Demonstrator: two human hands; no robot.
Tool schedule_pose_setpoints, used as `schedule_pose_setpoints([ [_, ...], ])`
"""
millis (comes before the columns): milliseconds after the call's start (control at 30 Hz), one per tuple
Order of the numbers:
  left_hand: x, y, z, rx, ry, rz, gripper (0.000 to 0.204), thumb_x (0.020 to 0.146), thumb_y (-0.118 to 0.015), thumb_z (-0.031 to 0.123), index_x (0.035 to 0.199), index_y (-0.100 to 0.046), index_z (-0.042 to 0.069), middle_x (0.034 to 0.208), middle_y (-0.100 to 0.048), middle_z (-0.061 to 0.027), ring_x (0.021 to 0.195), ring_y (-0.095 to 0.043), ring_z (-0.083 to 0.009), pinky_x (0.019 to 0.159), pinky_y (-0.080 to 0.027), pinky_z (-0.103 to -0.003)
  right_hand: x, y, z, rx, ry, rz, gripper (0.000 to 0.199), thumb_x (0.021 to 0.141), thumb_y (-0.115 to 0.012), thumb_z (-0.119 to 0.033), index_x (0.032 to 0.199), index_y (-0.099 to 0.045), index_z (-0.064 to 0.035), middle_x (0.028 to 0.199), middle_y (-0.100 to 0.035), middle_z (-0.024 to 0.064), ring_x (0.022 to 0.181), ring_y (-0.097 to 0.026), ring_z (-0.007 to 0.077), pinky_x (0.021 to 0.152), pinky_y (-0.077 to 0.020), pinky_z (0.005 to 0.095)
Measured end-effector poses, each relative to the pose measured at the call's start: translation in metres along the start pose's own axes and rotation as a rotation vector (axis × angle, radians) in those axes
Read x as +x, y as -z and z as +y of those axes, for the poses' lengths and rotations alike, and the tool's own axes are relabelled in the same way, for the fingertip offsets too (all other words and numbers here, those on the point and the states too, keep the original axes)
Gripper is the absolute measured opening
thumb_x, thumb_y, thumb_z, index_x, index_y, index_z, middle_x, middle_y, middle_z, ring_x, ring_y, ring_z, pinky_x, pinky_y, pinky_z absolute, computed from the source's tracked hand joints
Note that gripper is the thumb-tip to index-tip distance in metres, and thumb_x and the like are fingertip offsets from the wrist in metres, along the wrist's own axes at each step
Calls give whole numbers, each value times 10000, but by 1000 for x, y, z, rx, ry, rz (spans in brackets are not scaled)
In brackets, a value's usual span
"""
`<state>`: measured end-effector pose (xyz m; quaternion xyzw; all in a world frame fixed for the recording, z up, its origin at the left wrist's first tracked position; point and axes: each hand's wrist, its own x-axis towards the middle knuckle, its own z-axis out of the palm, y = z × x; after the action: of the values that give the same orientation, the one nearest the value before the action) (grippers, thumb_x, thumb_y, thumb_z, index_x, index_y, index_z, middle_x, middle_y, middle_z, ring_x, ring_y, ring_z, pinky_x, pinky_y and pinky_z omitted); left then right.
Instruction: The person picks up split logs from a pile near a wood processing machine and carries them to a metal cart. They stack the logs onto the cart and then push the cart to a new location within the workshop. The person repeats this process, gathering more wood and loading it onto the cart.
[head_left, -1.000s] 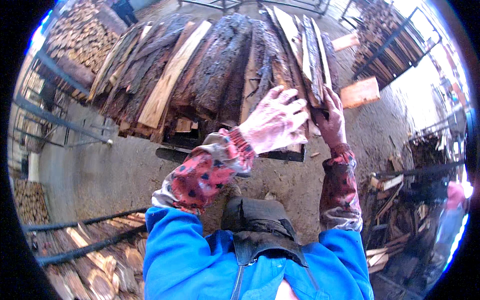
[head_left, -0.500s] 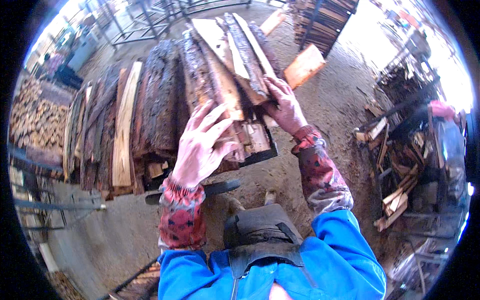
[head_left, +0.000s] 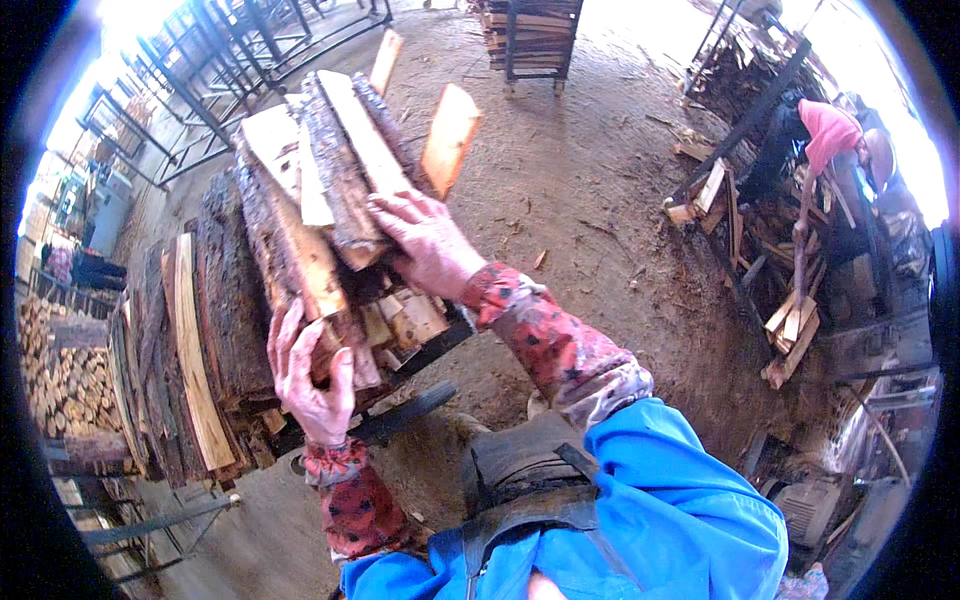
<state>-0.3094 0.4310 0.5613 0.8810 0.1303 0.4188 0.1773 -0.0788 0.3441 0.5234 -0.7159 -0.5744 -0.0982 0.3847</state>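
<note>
Left hand (head_left: 314, 385), 8 o'clock — fingers half-curled, thumb apart, at a bark-edged slab's (head_left: 291, 232) near end; cannot tell if gripped. Right hand (head_left: 430, 238), 11 o'clock — fingers together over a narrower slab (head_left: 342, 185); hold unclear. Both slabs top woodpile (head_left: 228, 290), 10 o'clock. Co-worker (head_left: 830, 135) stoops, 2 o'clock.

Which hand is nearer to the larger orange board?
Right: in the picture, the right hand is below the larger orange board; the left hand is farther down and left.

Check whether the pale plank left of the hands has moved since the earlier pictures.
No: the pale plank shows no clear shift either way against the wide bark slab on its right.
</note>
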Motion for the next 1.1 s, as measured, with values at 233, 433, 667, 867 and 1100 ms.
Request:
schedule_pose_setpoints([
  [233,-9,4,-1,-41,78,33,300,861,-624,207,1096,-627,20,1305,-555,-168,1259,-472,-355,1074,-340,-462,7,-4,-6,13,51,-25,786,646,-732,-140,1363,-436,-13,1385,-446,135,1302,-376,357,1060,-318,479],
  [433,-22,28,17,-43,162,50,337,762,-706,128,1089,-648,67,1260,-593,-139,1210,-531,-312,1039,-401,-424,-13,22,-34,342,66,-113,624,686,-702,-26,1282,-524,21,1334,-483,226,1232,-465,381,1063,-374,447],
  [667,-56,40,2,-12,-9,235,324,732,-777,233,977,-618,91,1193,-614,-113,1181,-547,-330,1006,-440,-431,-57,15,-24,138,95,-208,570,782,-632,24,1337,-511,-33,1444,-402,158,1337,-385,329,1111,-320,402],
  [867,-75,29,-18,20,-24,381,369,682,-784,329,919,-607,108,1108,-616,-91,1138,-551,-362,976,-454,-454,-78,13,-33,70,73,-208,494,862,-629,-64,1339,-505,-25,1394,-455,184,1291,-428,344,1093,-321,427],
  [1100,-77,22,-27,-95,35,380,407,677,-799,335,952,-599,112,1179,-583,-89,1217,-495,-366,1003,-432,-486,-164,43,-36,3,-180,-216,400,916,-609,-118,1289,-535,5,1283,-537,167,1165,-532,291,1005,-414,382],
])
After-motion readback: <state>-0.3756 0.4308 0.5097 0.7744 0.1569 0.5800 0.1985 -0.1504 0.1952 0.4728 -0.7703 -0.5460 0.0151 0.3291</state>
